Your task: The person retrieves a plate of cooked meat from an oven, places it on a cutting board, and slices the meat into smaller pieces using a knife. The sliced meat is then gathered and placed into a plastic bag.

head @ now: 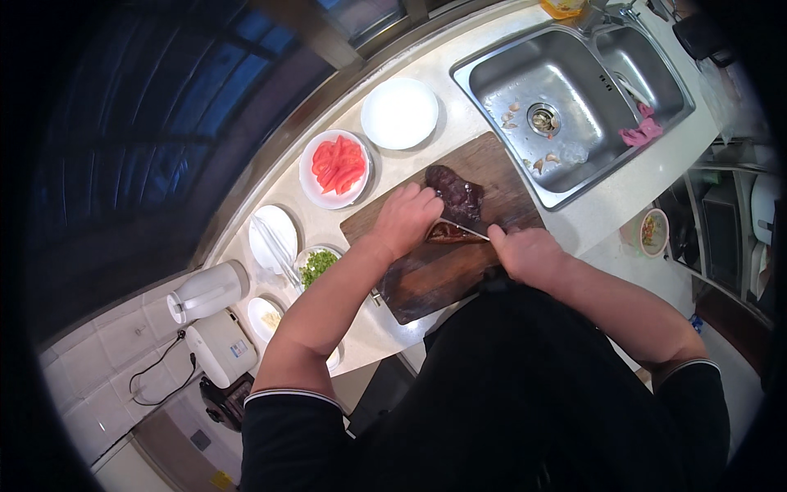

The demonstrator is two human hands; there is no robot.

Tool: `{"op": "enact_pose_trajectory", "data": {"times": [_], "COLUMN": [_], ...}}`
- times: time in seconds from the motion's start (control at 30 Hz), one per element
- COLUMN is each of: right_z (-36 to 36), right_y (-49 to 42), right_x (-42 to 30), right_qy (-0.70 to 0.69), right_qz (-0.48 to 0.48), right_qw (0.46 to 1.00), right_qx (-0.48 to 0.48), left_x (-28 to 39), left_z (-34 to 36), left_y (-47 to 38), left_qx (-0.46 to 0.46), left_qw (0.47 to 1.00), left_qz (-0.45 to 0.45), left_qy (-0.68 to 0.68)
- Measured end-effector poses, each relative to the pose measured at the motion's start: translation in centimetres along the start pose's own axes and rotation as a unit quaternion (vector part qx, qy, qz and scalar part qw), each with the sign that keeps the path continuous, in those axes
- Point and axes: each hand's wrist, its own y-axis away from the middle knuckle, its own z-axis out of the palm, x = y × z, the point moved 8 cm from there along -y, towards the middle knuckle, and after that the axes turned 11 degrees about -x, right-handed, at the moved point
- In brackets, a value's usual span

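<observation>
A dark wooden cutting board [424,280] lies on the counter before me. On it is a dark, cured-looking chunk of meat [458,194], with a browner cut piece [452,234] on my side of the knife. The thin blade of the knife [464,229] stands edge-down between the two parts, seen mostly along its spine. My right hand [529,253] grips its handle end, which the fingers hide. At the blade's other end my left hand [409,218] is curled, its fingers closed about the tip end and close beside the meat.
Beyond the board stand a white plate [399,114] and a bowl of sliced tomato [338,165]. Chopped greens [318,264], a white dish [270,230] and a pitcher [206,292] are at left. A steel sink [572,80] holding food scraps borders the board at right.
</observation>
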Motion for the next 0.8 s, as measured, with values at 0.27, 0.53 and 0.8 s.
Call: {"op": "enact_pose_trajectory", "data": {"times": [0.27,0.53,0.8], "right_z": [0.8,2.1,-0.3], "right_y": [-1.0,-1.6,-0.6], "right_x": [3.0,4.4,1.8], "right_qy": [-0.044,-0.004,0.036], "right_qz": [-0.041,-0.06,-0.051], "right_qw": [0.997,0.995,0.998], "right_qx": [0.048,0.075,0.027], "left_x": [1.0,2.2,1.1], "left_z": [0.0,0.7,0.3], "left_y": [-0.6,-1.0,-0.2], "left_qx": [-0.029,-0.018,0.0], "left_qw": [0.998,0.993,0.995], "left_qz": [-0.038,-0.051,-0.069], "left_qy": [-0.048,-0.102,-0.07]}}
